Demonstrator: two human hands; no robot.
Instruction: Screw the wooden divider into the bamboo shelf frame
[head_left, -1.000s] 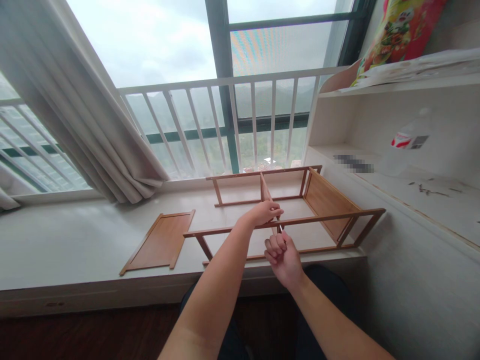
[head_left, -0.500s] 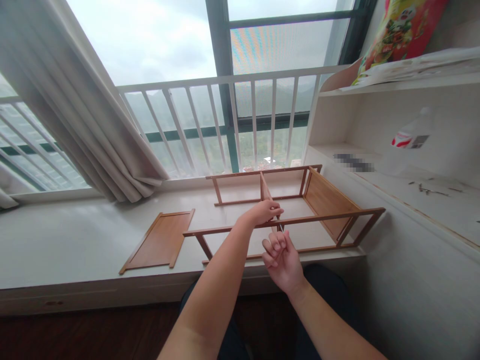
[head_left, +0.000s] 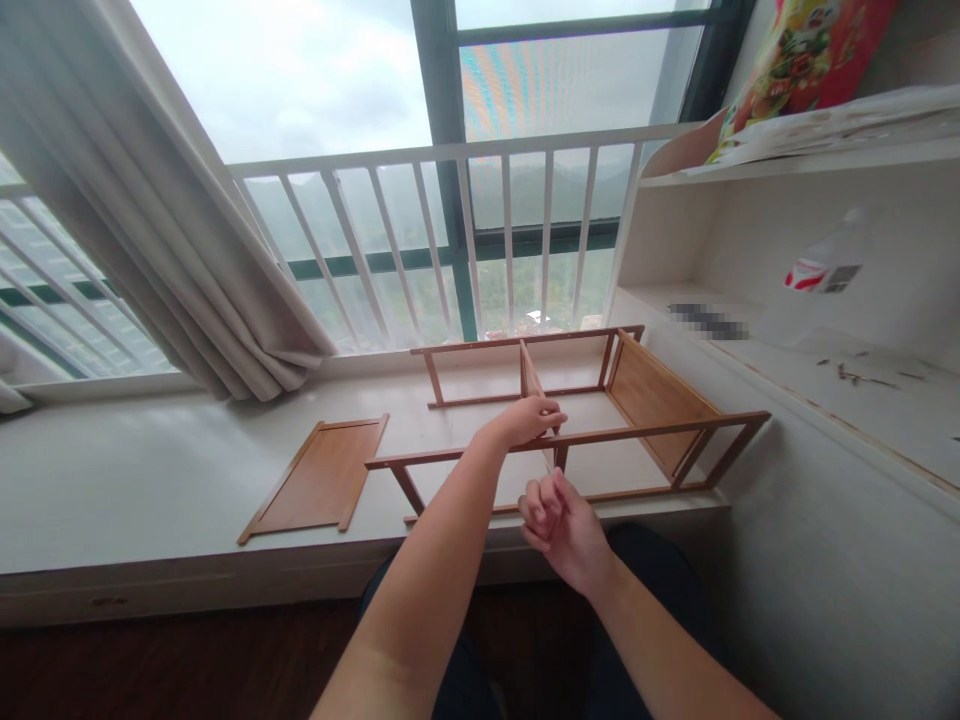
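Note:
A brown wooden shelf frame (head_left: 675,428) lies on its side on the white window ledge. It has an end panel at the right and a middle shelf panel (head_left: 531,372) seen nearly edge-on. My left hand (head_left: 521,422) reaches over the near rail, its fingers closed on the middle panel's near end. Just below that joint is my right hand (head_left: 562,525), fingers curled and thumb and forefinger pinched near the frame's inner edge. Whatever the pinch holds, if anything, is too small to tell. A loose wooden panel (head_left: 319,478) lies flat left of the frame.
White railings (head_left: 397,235) and a grey curtain (head_left: 187,220) stand behind the ledge (head_left: 127,480). At the right, a white shelf unit (head_left: 675,225) carries a clear bottle (head_left: 817,270), small hardware pieces (head_left: 855,376) and a colourful bag (head_left: 802,70).
My right hand has turned slightly at the wrist and shifted a little left, its fingers curling tighter. My left hand and the frame stay in place.

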